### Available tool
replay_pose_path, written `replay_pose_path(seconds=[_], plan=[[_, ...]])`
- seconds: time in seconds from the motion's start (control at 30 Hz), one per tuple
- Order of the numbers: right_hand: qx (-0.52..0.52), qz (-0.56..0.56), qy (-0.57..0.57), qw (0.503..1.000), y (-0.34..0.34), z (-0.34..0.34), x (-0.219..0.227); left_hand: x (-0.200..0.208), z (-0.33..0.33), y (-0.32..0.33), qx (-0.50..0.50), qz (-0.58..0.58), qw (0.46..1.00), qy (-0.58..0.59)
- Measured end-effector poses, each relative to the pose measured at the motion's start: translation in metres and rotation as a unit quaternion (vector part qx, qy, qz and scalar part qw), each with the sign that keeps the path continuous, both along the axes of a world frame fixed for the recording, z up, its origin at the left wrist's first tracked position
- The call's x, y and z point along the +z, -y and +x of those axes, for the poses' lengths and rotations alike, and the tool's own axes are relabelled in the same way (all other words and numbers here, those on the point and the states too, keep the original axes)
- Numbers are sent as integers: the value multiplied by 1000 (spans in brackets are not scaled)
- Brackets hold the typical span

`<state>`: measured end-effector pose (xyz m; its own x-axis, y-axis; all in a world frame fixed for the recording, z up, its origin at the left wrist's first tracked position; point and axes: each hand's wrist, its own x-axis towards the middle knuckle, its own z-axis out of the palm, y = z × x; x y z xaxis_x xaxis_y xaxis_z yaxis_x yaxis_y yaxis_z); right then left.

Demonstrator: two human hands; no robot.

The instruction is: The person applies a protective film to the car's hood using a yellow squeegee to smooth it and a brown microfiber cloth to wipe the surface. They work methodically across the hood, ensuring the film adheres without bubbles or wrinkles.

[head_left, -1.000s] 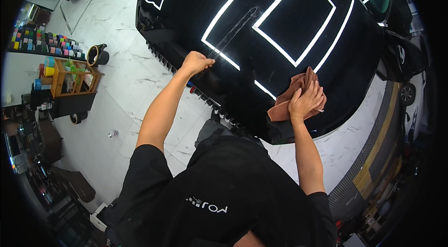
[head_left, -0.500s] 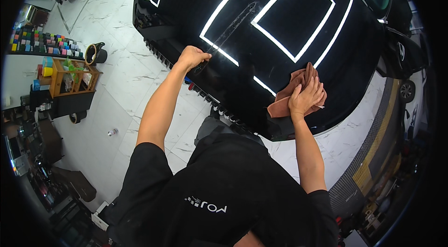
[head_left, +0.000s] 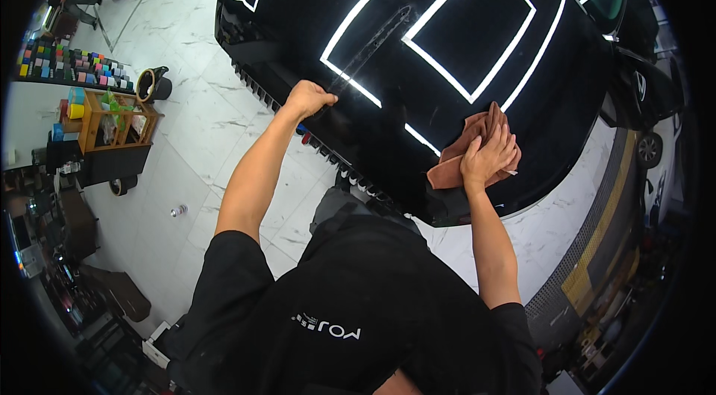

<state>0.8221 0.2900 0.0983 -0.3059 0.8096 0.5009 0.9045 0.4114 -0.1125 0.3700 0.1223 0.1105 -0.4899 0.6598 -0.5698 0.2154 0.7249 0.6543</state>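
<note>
A glossy black car hood point(head_left: 373, 149) fills the far middle, mirroring bright white light outlines. My left hand point(head_left: 307, 99) is pinched closed over its front left edge. What sits between those fingertips is too small to make out. A narrow, faintly streaked strip point(head_left: 373, 41) runs along the hood from near these fingers away to the upper right; whether it is film or a wet mark I cannot tell. On the right front of the hood, my right hand point(head_left: 488, 158) presses on a bunched brown cloth point(head_left: 451, 167), fingers curled over it.
On the left stands a wooden rack point(head_left: 115, 123) with tape rolls and bags, by a shelf of colourful small blocks point(head_left: 71, 67). A small bottle point(head_left: 178, 211) lies on the marble-look floor. Another person point(head_left: 74, 3) is at far left. A floor grate point(head_left: 589, 246) runs along the right.
My left hand has shifted slightly downward, toward me, along the hood's edge. My right hand and the cloth stay in place. A person has come into view at far left.
</note>
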Motion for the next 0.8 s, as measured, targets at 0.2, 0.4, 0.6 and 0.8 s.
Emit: replay_pose_path(seconds=[0.2, 0.4, 0.6, 0.8], plan=[[0, 7, 1, 1000, 2, -1, 1, -5, -4, 3, 12, 24, 1000, 9], [0, 6, -1, 1000, 0, 0, 0, 9, 5, -9, -6, -2, 1000, -3], [1, 6, -6, 1000, 2, -1, -1, -11, 4, -8, 35, 28, 999, -16], [-8, -4, 2, 1000, 1, 0, 2, 2, 10, -11, -18, 27, 999, -36]])
